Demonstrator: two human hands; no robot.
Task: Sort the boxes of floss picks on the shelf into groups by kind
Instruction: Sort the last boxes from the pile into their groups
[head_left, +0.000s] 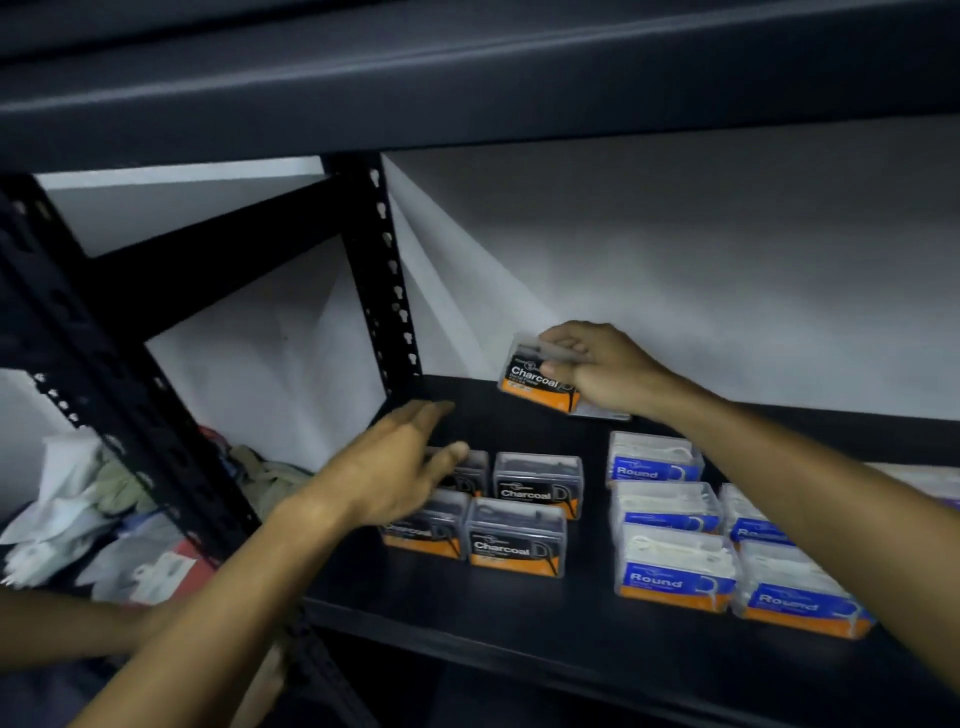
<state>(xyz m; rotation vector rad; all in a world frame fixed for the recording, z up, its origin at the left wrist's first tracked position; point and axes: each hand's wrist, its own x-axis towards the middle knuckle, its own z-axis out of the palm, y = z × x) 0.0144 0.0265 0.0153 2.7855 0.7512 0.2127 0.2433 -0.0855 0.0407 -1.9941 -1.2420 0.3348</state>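
One clear Charcoal box (537, 383), black/orange label, pinched in R hand (597, 371); L hand (400, 467) grip open, empty.

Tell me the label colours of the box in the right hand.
Black above, orange below, on the Charcoal box held by the right hand; head view.

"Charcoal" is printed on the black-and-orange box (537, 387) gripped by the right hand (597, 366) and on boxes (517, 540) beside the left hand (395, 475); "Round" is printed on blue boxes (675, 571) under the right forearm.
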